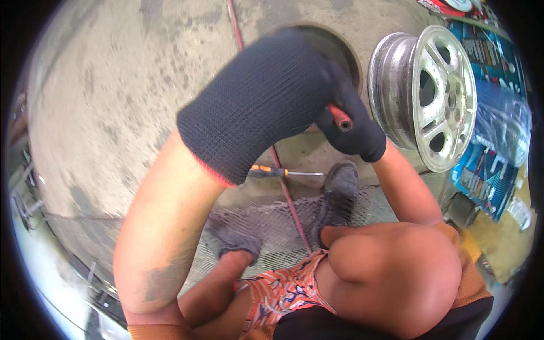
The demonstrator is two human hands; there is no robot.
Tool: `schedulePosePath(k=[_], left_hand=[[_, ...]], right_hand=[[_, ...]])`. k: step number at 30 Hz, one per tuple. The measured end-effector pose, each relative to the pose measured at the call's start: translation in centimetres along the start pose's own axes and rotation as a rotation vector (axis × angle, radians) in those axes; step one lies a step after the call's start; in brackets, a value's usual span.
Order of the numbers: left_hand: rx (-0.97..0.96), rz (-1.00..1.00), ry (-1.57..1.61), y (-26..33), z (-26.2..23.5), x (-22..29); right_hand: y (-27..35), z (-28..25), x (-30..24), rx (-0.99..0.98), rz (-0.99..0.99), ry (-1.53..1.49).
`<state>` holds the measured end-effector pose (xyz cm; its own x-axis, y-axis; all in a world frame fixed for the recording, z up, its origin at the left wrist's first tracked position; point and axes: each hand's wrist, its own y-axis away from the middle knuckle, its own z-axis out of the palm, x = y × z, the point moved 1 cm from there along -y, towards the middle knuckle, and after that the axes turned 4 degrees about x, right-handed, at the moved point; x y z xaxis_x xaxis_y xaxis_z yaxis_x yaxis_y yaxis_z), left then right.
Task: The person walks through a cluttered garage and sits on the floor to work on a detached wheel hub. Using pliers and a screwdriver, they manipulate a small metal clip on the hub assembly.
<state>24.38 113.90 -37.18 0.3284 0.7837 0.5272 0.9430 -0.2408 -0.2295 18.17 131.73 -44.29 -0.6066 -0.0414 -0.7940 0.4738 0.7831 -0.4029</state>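
Both of my hands wear black knit gloves and meet in front of the dark round thing. My right hand point(358, 127) is closed around a red tube-like handle point(341, 119) with a hole in its end, which points up toward me. My left hand point(258, 93) reaches across beside it, back and cuff toward me. Its fingers are blurred and hidden, so I cannot tell what they touch. Behind the gloves shows the curved edge of a dark round object point(347, 52), mostly covered. A screwdriver point(283, 172) with an orange and black handle lies on the floor below my hands.
A worn silver wheel rim point(422, 133) stands upright at the right. Beyond it lie blue tool trays point(479, 184) and clear plastic wrapping point(501, 122). A thin red hose point(294, 209) crosses the concrete floor between my shoes point(340, 192). Metal racks line the far left.
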Motion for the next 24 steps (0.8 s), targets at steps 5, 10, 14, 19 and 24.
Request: schedulePosePath(k=[5,10,14,19,24], left_hand=[[-0.244,-0.125,0.004,-2.9,2.1,-1.1],[-0.379,-0.595,0.141,-3.6,1.4,0.0],[-0.435,-0.837,0.214,-4.0,1.0,0.8],[-0.54,-1.017,0.261,-5.6,0.4,1.2],[-0.536,-0.946,0.289,-4.0,1.0,0.5]], right_hand=[[1.7,-0.3,1.1,0.088,0.276,-0.025],[5.5,-1.4,-2.2,0.21,0.778,-0.284],[5.1,-1.3,-2.2,0.118,1.383,-1.908],[2.2,-0.4,-2.5,0.265,1.355,-2.106],[2.1,-0.1,-2.4,0.302,1.465,-2.089]])
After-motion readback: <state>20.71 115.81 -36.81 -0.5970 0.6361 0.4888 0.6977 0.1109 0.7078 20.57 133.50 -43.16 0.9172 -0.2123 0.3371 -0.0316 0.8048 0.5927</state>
